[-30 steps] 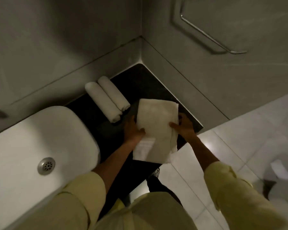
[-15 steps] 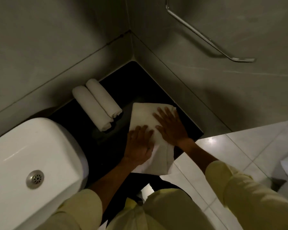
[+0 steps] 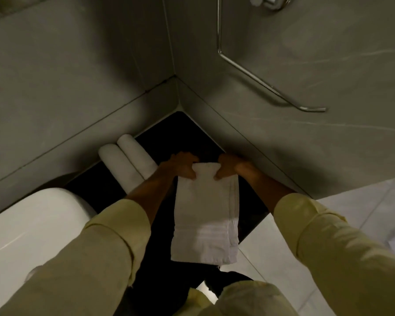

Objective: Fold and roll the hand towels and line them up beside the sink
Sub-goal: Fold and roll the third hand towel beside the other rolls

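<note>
Towel 3 of at least 3: roll starting.

Nearest you, the folded towel (image 3: 205, 215), soft white terry, lies flat on the black counter (image 3: 187, 133); your left hand (image 3: 183, 166) and right hand (image 3: 232, 167) pinch its far edge. Beyond, 2 rolls (image 3: 129, 163) lie touching beside the glossy sink (image 3: 32, 224).

No readable text, labels, brands or numbers anywhere in view.
</note>
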{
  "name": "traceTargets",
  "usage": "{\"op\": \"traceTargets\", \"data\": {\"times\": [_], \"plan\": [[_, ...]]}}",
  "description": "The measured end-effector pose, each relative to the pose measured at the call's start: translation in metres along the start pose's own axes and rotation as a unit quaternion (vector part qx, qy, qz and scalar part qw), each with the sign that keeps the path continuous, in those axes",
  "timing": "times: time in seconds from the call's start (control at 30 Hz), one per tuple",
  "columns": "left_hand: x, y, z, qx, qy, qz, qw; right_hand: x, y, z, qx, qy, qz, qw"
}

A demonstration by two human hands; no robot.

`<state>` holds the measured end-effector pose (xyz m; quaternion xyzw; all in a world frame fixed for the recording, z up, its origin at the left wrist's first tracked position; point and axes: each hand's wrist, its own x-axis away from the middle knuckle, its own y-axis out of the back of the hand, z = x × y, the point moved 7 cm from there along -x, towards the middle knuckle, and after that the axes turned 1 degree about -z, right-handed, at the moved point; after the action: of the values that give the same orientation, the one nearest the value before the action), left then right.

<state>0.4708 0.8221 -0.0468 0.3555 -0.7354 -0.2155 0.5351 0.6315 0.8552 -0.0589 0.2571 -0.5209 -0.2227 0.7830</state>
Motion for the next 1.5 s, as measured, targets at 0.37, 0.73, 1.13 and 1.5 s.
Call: {"op": "traceTargets", "data": {"times": [0.37, 0.73, 1.13, 1.5], "plan": [[0.074, -0.073, -0.010, -0.187, -0.096, -0.251, 0.945, 0.081, -0.080, 0.004, 0.170, 0.120, -0.270, 0.940], [0.028, -0.020, -0.012, -0.024, -0.034, -0.083, 0.996, 0.035, -0.025, 0.004, 0.081, 0.038, -0.098, 0.991], [0.075, -0.055, -0.016, -0.088, -0.125, -0.264, 0.952, 0.069, -0.044, 0.001, 0.065, 0.159, -0.248, 0.953], [0.116, -0.099, -0.021, -0.102, -0.078, -0.234, 0.964, 0.121, -0.110, 0.002, 0.161, 0.105, -0.290, 0.938]]}}
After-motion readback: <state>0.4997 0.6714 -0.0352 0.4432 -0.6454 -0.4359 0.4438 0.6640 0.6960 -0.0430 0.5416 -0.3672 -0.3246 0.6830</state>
